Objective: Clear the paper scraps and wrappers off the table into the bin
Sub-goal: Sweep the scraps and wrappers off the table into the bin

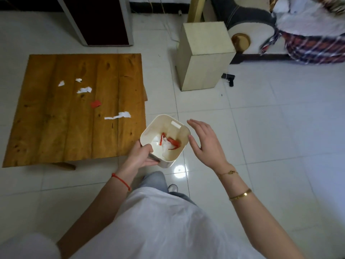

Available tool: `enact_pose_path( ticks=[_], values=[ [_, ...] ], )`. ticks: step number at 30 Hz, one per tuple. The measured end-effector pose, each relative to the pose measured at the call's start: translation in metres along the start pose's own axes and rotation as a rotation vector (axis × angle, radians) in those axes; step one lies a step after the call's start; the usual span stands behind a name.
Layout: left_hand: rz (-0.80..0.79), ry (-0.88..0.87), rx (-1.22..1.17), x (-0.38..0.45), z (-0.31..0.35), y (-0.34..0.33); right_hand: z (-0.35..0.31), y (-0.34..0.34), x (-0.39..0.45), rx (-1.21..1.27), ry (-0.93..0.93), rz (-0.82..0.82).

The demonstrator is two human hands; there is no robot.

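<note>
From the head view, the left hand (141,157) has its grip clamped on the near-left rim of a cream bin (166,139), thumb inside the rim and fingers wrapped outside. The bin sits just off the table's near-right corner, above the tiled floor (270,137), and holds white and red scraps (169,143). The right hand (205,143) hovers just beside the bin's right wall, fingers spread apart and holding nothing. On the wooden table (56,131) lie four white paper scraps (119,115) and one red scrap (96,103), scattered across the middle, well apart from the bin.
</note>
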State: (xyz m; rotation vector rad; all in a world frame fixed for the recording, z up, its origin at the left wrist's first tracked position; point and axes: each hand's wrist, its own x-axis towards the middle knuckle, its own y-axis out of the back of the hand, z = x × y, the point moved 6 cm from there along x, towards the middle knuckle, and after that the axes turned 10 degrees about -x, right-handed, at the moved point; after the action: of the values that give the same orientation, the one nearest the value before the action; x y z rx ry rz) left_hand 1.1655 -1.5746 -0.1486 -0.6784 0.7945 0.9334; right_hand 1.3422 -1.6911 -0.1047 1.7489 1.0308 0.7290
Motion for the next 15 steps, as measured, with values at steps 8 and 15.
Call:
enact_pose_path(
  ticks=[8,15],
  values=[
    [0.119,-0.004,-0.205,0.041,0.026,-0.038,0.043,0.001,0.089,-0.014,0.126,-0.102],
    [0.264,-0.053,-0.167,0.095,0.055,-0.048,0.056,-0.016,0.188,-0.028,0.289,-0.196]
  ],
)
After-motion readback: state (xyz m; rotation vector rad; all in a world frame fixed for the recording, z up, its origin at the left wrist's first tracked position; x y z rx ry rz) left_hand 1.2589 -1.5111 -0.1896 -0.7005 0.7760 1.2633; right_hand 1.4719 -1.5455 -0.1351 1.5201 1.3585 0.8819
